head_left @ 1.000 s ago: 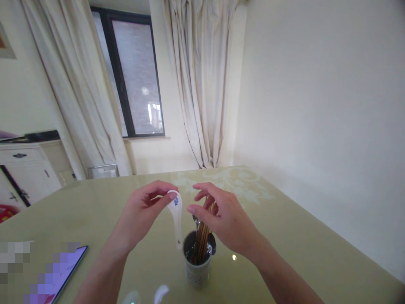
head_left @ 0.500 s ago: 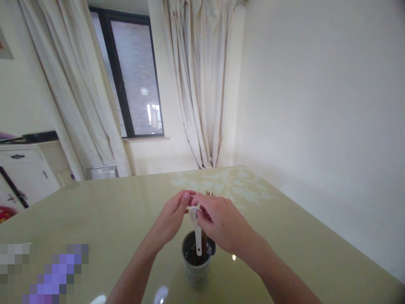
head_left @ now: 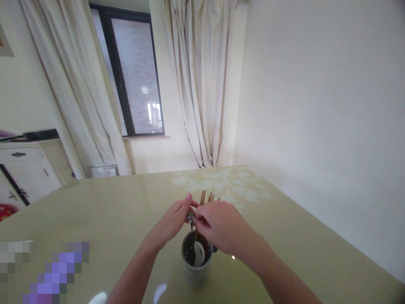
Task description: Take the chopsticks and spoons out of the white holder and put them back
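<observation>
A grey patterned cup (head_left: 196, 276) stands on the table in front of me, with several brown wooden chopsticks (head_left: 203, 198) upright in it. A white spoon (head_left: 199, 254) leans in its mouth, bowl up. Above the rim is the bowl of a metal spoon (head_left: 190, 217), its thin handle running down into the cup. My right hand (head_left: 223, 223) is closed, fingertips pinched at the metal spoon's edge and partly hiding the chopsticks. My left hand (head_left: 174, 221) has its thumb raised apart from the fingers, which curve behind the metal spoon; whether they touch it is unclear.
The glossy green table (head_left: 126, 211) meets a white wall on the right. A blurred-out purple object (head_left: 57, 274) lies at front left. Beyond the table are a window (head_left: 137, 76), curtains (head_left: 202, 84) and a white cabinet (head_left: 28, 169).
The white spoon has left my right hand and now rests bowl-up in the cup. My right fingers have come to the metal spoon. My left hand has dropped slightly.
</observation>
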A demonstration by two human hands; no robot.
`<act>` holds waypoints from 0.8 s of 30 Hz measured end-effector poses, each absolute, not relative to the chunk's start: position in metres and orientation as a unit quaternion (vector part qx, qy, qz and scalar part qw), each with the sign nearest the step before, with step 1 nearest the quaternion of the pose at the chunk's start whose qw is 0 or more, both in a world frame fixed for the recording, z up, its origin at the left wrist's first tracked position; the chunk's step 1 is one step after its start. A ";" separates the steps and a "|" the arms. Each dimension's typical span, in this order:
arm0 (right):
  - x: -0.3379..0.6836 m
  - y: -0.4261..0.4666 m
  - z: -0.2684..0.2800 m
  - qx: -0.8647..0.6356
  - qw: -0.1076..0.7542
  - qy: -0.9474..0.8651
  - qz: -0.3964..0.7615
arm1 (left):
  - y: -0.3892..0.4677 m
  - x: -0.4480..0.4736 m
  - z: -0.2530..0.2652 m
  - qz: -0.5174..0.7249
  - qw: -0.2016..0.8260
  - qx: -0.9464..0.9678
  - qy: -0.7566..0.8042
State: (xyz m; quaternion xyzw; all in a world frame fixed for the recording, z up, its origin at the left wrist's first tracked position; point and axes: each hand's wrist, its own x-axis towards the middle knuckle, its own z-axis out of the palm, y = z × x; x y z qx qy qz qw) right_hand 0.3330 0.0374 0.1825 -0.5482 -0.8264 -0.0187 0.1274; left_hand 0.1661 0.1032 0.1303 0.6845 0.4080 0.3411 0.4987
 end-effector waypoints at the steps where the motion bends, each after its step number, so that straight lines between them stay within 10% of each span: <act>1: 0.334 0.037 0.184 -0.550 0.134 -0.824 -0.015 | 0.104 0.166 0.130 0.337 0.496 0.686 0.411; 24: 0.361 0.030 0.207 -0.524 0.341 -0.780 0.029 | 0.111 0.143 0.137 0.342 0.447 0.713 0.418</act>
